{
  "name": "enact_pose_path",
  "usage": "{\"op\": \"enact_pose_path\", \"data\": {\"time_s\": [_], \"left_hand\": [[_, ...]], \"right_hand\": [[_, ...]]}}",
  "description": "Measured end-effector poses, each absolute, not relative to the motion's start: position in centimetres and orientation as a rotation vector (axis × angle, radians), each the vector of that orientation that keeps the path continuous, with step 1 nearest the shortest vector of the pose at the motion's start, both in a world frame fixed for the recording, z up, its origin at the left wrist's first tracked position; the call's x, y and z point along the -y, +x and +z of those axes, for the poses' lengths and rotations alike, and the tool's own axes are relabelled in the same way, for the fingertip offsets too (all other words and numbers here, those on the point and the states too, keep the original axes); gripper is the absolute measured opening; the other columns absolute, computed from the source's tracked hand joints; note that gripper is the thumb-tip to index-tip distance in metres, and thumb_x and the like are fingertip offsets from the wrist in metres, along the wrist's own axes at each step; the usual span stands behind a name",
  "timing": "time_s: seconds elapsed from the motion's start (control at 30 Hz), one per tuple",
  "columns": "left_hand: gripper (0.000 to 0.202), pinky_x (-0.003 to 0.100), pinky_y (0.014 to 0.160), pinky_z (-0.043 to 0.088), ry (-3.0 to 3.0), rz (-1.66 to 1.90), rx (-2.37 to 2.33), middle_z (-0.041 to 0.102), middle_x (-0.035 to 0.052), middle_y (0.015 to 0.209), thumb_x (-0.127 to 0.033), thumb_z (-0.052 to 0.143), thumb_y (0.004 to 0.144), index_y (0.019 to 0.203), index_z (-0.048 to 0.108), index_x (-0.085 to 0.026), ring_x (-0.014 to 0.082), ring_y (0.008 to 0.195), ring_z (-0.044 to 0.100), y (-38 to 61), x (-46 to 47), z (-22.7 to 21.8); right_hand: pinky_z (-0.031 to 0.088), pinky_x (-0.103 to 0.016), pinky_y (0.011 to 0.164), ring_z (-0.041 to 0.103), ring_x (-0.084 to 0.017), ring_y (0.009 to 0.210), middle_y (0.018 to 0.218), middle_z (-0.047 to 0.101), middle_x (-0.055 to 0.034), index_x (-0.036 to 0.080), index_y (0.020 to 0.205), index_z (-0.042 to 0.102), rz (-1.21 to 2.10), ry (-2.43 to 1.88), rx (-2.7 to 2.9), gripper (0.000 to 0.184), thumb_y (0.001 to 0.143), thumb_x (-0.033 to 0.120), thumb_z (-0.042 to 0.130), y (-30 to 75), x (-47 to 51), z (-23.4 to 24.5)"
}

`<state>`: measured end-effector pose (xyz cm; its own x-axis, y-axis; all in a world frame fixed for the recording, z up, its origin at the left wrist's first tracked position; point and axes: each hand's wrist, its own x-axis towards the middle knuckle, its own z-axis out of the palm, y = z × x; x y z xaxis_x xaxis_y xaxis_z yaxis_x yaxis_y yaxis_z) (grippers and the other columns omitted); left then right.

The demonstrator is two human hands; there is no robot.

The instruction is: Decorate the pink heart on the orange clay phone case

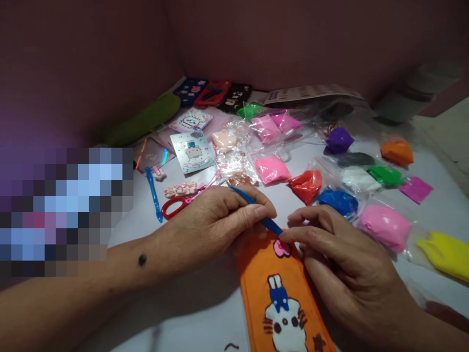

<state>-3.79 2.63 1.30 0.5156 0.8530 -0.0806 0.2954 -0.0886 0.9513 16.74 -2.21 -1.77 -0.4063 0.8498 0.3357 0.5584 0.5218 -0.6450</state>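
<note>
My left hand (pixel 238 215) is closed around a slim blue modelling tool (pixel 247 196), its tip slanting down to the right. Below the tip lies an orange phone-case-like panel (pixel 252 288), seen upside down from here. It carries a white cat figure (pixel 287 337) in blue clothes, a pink heart (pixel 282 248) with a dark outline, and a dark brown star (pixel 319 342). My right hand (pixel 351 269) rests along the panel's right edge. Its index fingertip reaches the tool tip just above the heart, and its other fingers are loosely bent, with nothing visible in them.
Clear bags of coloured clay, including pink (pixel 384 225), blue (pixel 337 201), red (pixel 306 186) and yellow (pixel 449 254), spread behind and right. Red-handled scissors (pixel 174 208), another blue tool (pixel 154 195) and a cat card (pixel 193 151) lie left. Decorated cases (pixel 212 93) stand by the wall.
</note>
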Motion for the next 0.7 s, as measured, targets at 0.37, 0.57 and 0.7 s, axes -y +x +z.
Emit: {"op": "enact_pose_path", "data": {"time_s": [0.37,0.57,0.7], "left_hand": [[0.027,0.008,0.047,0.041,1.586,0.622,-0.988,0.065,-0.0022,0.083,-0.021,0.050,0.092,0.079,0.073,-0.013,0.0021,0.056,0.053,-3.68,-2.58,1.20],[0.029,0.006,0.047,0.040,1.606,0.636,-0.975,0.064,-0.0021,0.079,-0.019,0.050,0.092,0.075,0.072,-0.012,0.0017,0.057,0.052,-3.65,-2.62,1.30],[0.029,0.006,0.048,0.040,1.636,0.642,-0.972,0.063,-0.0025,0.076,-0.017,0.049,0.092,0.073,0.070,-0.011,0.0019,0.057,0.051,-3.74,-2.75,1.46]], "right_hand": [[0.044,-0.020,0.080,0.052,-0.009,0.099,0.105,0.048,-0.0045,0.020,0.098,0.060,0.567,-1.133,2.149,0.029,0.084,0.001,0.043,16.66,2.05,-1.81],[0.044,-0.019,0.081,0.052,-0.009,0.098,0.101,0.050,-0.0045,0.019,0.093,0.057,0.539,-1.169,2.167,0.022,0.086,0.004,0.041,16.66,1.90,-1.52],[0.044,-0.019,0.080,0.053,-0.009,0.099,0.102,0.050,-0.0049,0.019,0.097,0.059,0.516,-1.148,2.174,0.027,0.086,0.003,0.041,16.70,2.00,-1.77]]}}
